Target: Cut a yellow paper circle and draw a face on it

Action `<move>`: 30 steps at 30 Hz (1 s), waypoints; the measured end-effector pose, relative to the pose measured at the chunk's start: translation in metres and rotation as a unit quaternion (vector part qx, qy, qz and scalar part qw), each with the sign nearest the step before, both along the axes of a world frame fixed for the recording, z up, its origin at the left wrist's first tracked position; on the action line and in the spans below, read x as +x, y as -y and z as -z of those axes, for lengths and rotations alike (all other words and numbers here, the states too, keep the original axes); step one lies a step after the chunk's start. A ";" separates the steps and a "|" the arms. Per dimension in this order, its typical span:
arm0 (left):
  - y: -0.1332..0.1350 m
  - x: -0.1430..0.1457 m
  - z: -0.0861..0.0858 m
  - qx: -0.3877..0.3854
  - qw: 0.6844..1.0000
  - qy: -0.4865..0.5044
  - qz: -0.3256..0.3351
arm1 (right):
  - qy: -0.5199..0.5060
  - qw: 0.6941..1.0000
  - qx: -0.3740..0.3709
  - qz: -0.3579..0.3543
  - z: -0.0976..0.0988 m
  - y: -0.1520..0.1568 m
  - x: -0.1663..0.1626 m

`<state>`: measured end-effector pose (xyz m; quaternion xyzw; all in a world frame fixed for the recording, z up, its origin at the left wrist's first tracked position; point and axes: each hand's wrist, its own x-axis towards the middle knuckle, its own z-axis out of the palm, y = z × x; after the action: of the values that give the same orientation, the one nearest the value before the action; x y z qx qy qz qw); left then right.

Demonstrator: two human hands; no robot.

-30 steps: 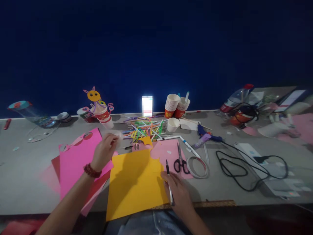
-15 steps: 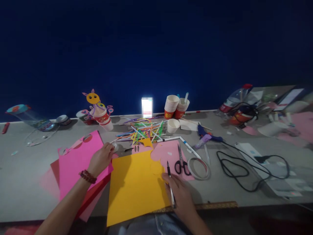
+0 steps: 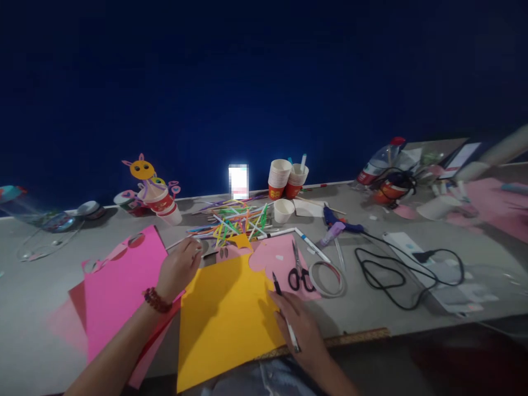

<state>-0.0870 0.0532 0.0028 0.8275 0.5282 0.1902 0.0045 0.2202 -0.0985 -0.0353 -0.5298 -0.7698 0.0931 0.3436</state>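
A sheet of yellow paper (image 3: 226, 324) lies in front of me, its top right corner cut away. My right hand (image 3: 299, 327) rests at its right edge, fingers curled round a black and silver pen (image 3: 292, 333) whose tip points away from me. My left hand (image 3: 179, 268) is above the sheet's upper left corner. Its fingers are closed at a small pale round thing (image 3: 202, 245), too blurred to name. Left of the yellow sheet lies bright pink paper (image 3: 124, 297) over red sheets. Scissors (image 3: 297, 269) with black handles lie on light pink paper (image 3: 270, 256).
Coloured sticks (image 3: 235, 220) are heaped mid-table. Behind stand stacked paper cups (image 3: 279, 179) and a decorated cup figure (image 3: 154, 195). To the right lie a tape roll (image 3: 326, 279), a blue glue gun (image 3: 342, 223), a black cable (image 3: 379, 286) and a white power strip (image 3: 424, 269).
My left hand has shifted slightly right toward the small pale round thing. The whole view has swung a little, so table items sit further left. My right hand still holds the pen.
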 end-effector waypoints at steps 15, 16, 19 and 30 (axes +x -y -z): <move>0.037 0.060 0.006 -0.118 0.982 -0.134 0.067 | 0.105 0.992 0.018 0.066 -0.032 -0.064 0.069; 0.035 0.060 0.005 -0.117 0.981 -0.140 0.060 | 0.089 0.993 0.024 0.069 -0.034 -0.067 0.072; 0.027 0.058 0.004 -0.115 0.982 -0.139 0.050 | 0.038 0.997 0.023 0.065 -0.039 -0.075 0.074; 0.005 0.053 0.004 -0.137 0.984 -0.085 0.071 | 0.301 0.952 -0.039 0.029 -0.038 -0.114 0.058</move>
<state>-0.0344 0.0483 -0.0013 0.8677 0.4875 0.0442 0.0866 0.2783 0.0152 0.0026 -0.5686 -0.8173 -0.0511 0.0781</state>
